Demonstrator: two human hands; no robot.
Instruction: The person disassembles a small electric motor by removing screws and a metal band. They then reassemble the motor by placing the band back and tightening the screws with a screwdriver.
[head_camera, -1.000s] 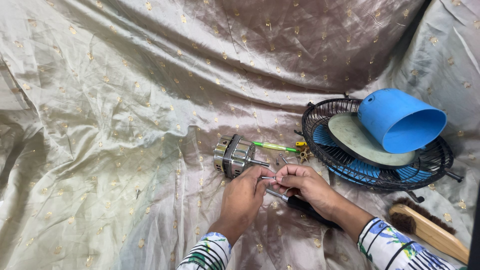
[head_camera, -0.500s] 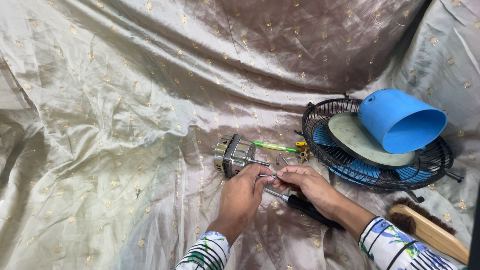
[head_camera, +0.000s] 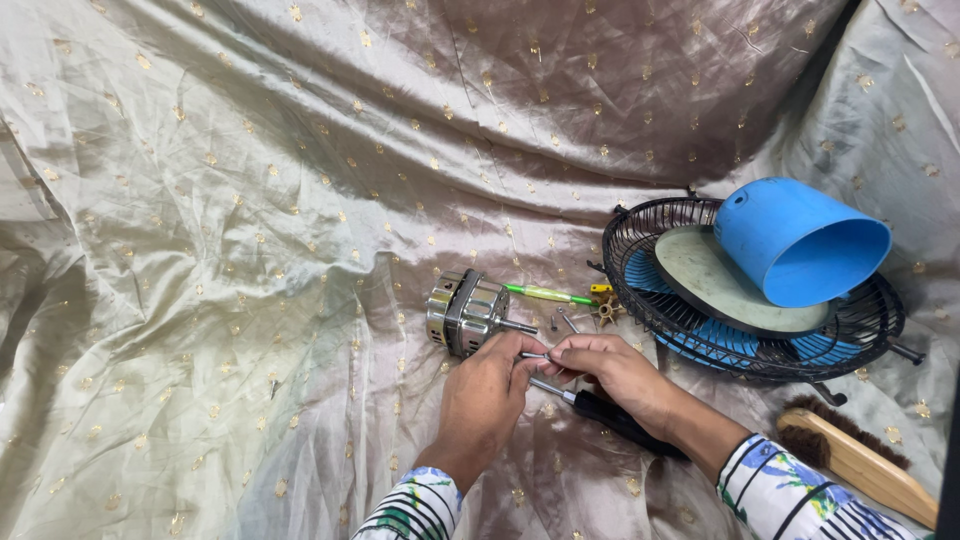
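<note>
A silvery fan motor (head_camera: 466, 311) with a short shaft lies on the shiny cloth. Just below its shaft my left hand (head_camera: 485, 397) and my right hand (head_camera: 612, 369) meet, both pinching a small metal rod (head_camera: 533, 355) between their fingertips. A black-handled screwdriver (head_camera: 610, 415) lies on the cloth under my right wrist, its tip pointing towards my left hand. A green screwdriver (head_camera: 547, 294), loose screws (head_camera: 566, 321) and a small yellow gear-like part (head_camera: 603, 302) lie just beyond my hands.
A black wire fan guard (head_camera: 652, 232) lies at right, holding blue blades, a grey-green disc (head_camera: 724, 284) and a blue plastic housing (head_camera: 798, 240). A wooden-handled brush (head_camera: 860, 458) sits at lower right. Beige cloth with gold dots (head_camera: 250, 200) covers everything else.
My hands have barely shifted; the fingertips stay together on the small metal rod below the motor shaft.
</note>
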